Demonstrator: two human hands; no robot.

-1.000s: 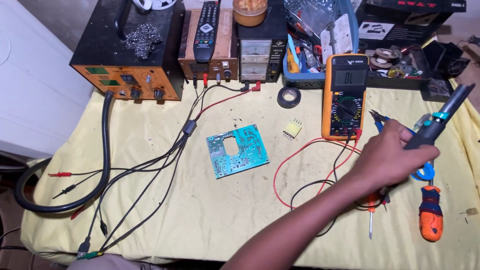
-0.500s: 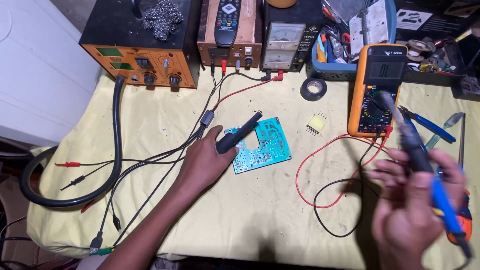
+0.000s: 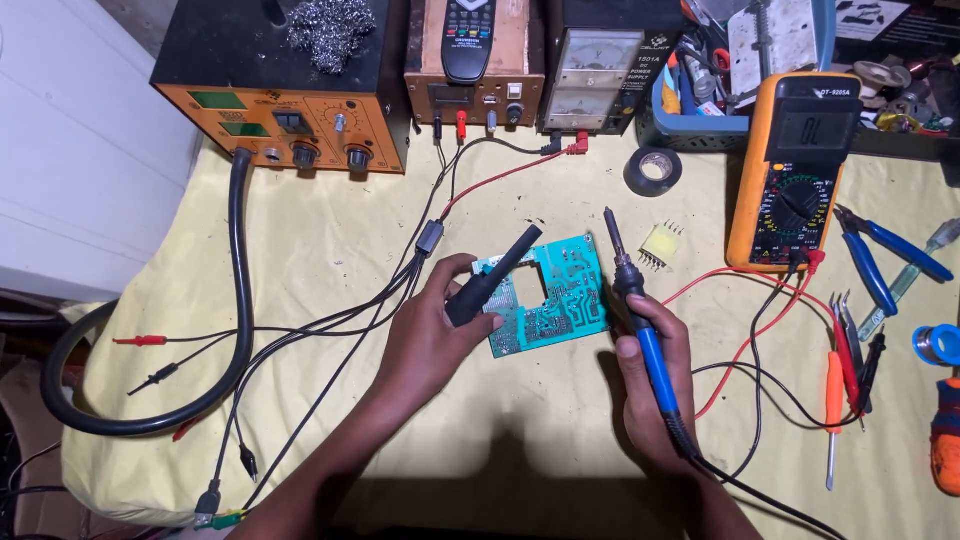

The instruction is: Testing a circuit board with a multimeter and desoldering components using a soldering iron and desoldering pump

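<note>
A yellow cloth (image 3: pixel 330 240) is spread over the bench — the circuit board (image 3: pixel 560 305) is pinned by the left hand (image 3: pixel 435 335), fingers clamped on a black tool (image 3: pixel 490 275); a soldering iron (image 3: pixel 640 320) is gripped by the right hand (image 3: pixel 655 390).

orange rework station (image 3: pixel 285 110) with steel wool (image 3: pixel 327 38) on top, remote control (image 3: pixel 470 35) on wooden box, analog bench power supply (image 3: pixel 598 85), orange multimeter (image 3: pixel 795 170), black tape roll (image 3: pixel 653 171), small yellow transformer (image 3: pixel 661 244), blue-handled pliers (image 3: pixel 885 262), yellow cloth (image 3: pixel 330 240)
</note>
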